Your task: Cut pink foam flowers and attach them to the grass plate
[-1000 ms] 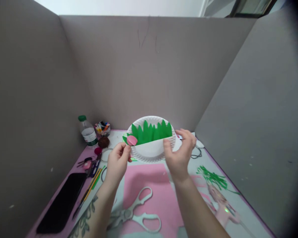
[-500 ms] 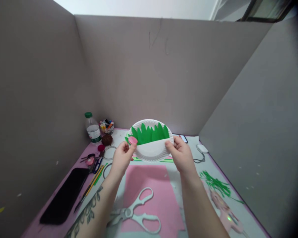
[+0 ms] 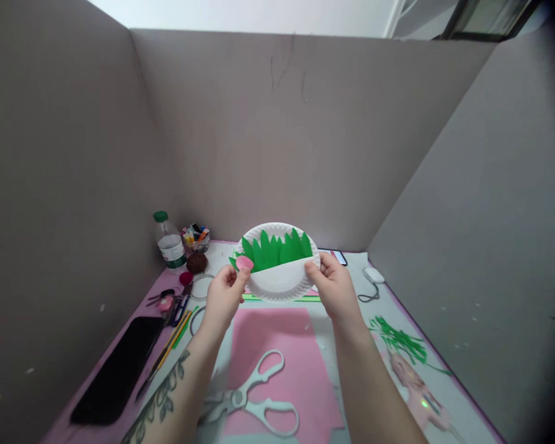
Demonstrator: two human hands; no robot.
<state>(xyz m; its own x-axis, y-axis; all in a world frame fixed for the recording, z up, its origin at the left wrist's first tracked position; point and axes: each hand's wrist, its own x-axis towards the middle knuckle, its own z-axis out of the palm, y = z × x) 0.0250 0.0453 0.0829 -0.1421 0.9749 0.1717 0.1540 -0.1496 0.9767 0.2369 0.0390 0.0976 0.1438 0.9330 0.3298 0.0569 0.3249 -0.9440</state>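
Note:
A white paper plate [image 3: 280, 280] is held up above the far part of the table, between both hands. Green paper grass [image 3: 277, 253] with pointed tips fills its upper half, behind a white lower half. My left hand [image 3: 229, 287] pinches the plate's left edge, with a small pink paper oval [image 3: 245, 263] just above the thumb. At the right edge my right hand [image 3: 335, 280] grips the rim, thumb on the front and fingers behind. Below them, white-handled scissors [image 3: 259, 394] lie spread on a pink paper sheet [image 3: 277, 339].
On the left are a black phone-like slab [image 3: 118, 370], pencils [image 3: 169, 348], a bottle [image 3: 170, 243] and a pen cup [image 3: 197, 237]. To the right lie green paper strips [image 3: 400, 339] and a pink glue gun [image 3: 419, 398] with a lit green light. Grey panels [image 3: 268, 135] enclose the table.
The view has shifted slightly, so everything sits a little further left. Both hands still hold the plate, and the pink oval looks slightly more tilted.

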